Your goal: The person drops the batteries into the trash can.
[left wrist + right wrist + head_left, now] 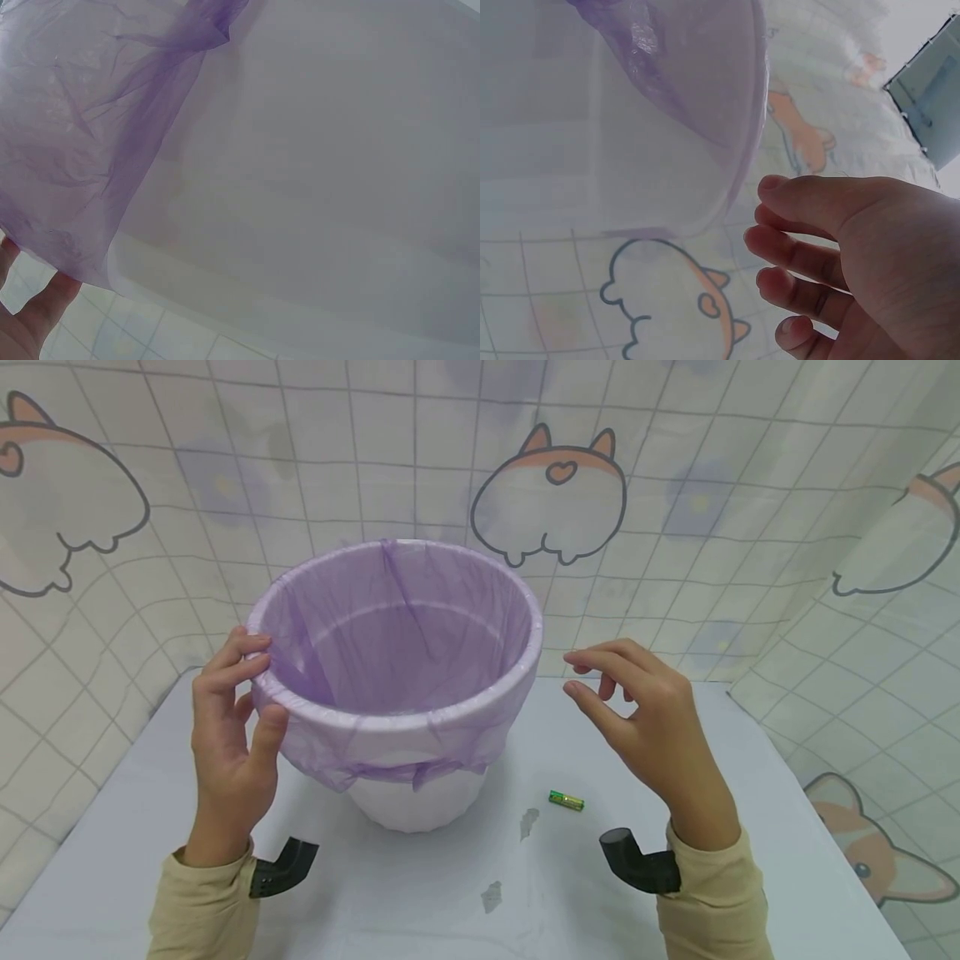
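A white trash can [420, 802] stands on the table, lined with a translucent purple trash bag [420, 652]. The bag folds over the rim and hangs down outside, its lower edge crumpled. At the left of the rim, my left hand [232, 743] grips the bag-covered edge, fingertips over it and thumb against the outer side. Apart from the can, on its right, my right hand [652, 718] hovers with nothing in it, fingers loosely bent. The right wrist view shows that hand [832, 255] beside the can's wall [652, 150], not touching it.
A small green and yellow battery [566, 800] lies on the white table [390, 902], right of the can. Two grey patches [491, 897] mark the tabletop nearby. Behind and at the sides hangs a checked cloth [420, 460] with cartoon corgis.
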Tool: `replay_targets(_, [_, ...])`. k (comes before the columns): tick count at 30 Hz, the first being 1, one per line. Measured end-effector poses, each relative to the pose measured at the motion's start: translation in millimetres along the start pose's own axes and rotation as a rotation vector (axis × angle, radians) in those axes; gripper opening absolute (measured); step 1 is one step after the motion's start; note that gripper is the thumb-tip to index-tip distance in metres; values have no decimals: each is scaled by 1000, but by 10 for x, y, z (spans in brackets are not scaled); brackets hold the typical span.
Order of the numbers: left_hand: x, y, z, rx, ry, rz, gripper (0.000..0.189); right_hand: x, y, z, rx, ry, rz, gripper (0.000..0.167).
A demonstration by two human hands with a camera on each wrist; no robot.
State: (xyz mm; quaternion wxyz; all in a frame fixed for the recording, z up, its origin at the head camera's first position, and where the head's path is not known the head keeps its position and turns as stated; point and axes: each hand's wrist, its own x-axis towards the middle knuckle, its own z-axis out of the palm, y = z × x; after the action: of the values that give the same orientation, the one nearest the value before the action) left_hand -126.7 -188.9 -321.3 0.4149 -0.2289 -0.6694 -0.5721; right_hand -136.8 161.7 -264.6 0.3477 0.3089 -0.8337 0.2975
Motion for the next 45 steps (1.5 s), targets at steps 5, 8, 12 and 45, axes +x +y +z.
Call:
replay_targets(5, [7,0,-1,0,-4,5,55,-24,9,-1,-4,-1,14,27])
replay_targets(8, [12,0,-1,0,-6,5,55,-42,11,-5,-9,-5,17,27])
replay_targets(12, [18,1,0,2,-5,6,56,-68,17,-4,-8,-7,23,28])
replay_targets(45, [6,-10,1,2,-7,3,55,-375,158,33,1,-33,79,29])
